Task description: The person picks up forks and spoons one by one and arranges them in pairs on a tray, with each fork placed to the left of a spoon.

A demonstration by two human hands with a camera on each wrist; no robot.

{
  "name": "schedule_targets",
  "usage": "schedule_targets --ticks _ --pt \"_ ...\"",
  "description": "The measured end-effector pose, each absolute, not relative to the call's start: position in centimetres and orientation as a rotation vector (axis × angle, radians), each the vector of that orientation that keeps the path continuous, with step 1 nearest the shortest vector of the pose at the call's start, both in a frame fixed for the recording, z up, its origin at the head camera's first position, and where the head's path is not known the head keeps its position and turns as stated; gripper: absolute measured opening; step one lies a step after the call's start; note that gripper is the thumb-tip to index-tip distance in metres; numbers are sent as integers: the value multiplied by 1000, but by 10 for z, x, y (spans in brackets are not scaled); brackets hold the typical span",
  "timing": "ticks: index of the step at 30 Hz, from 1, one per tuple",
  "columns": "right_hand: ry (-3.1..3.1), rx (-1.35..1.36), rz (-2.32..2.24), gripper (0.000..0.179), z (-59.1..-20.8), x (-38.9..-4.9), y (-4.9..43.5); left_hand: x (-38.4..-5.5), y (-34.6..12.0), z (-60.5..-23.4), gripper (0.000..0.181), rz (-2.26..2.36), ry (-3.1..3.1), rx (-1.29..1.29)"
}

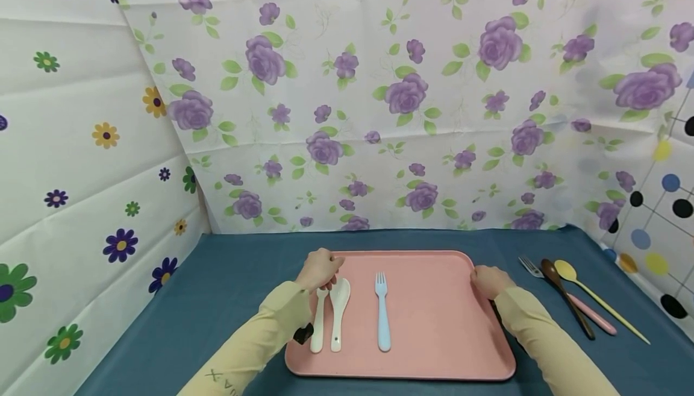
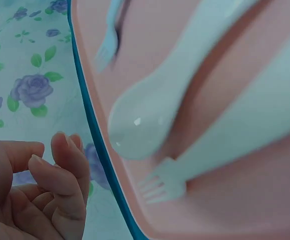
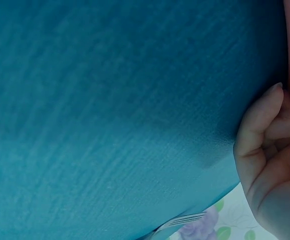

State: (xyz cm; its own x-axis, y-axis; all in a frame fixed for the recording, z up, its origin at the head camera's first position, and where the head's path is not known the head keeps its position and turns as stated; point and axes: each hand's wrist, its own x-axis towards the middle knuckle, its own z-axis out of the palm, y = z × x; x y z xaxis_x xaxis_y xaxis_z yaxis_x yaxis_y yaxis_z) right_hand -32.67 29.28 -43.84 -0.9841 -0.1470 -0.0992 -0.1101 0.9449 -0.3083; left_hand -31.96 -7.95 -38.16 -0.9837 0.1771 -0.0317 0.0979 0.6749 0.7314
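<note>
A pink tray (image 1: 434, 317) lies on the blue cloth. On its left part, a white fork (image 1: 318, 326) and a white spoon (image 1: 338, 311) lie side by side, handles toward the person. A light blue fork (image 1: 382, 314) lies right of them. My left hand (image 1: 320, 270) hovers over the tray's far left corner, by the heads of the white pieces; in the left wrist view its fingers (image 2: 67, 185) are loosely bent with nothing between them. At the tray's right rim, my right hand (image 1: 490, 281) grips the edge, its fingers (image 3: 262, 117) curled against it.
Right of the tray, a fork with a pink handle (image 1: 593, 314), a dark brown spoon (image 1: 569, 302) and a yellow spoon (image 1: 607, 305) lie partly crossed on the blue cloth (image 1: 238, 269). A flowered sheet (image 1: 347, 113) hangs behind the table, with patterned sheets at both sides.
</note>
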Motion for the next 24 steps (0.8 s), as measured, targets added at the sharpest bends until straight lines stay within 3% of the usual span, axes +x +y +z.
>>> schedule_targets --ticks 24 --pt "3010 -201 -424 29 -437 -326 289 -336 -132 -408 42 811 3095 -24"
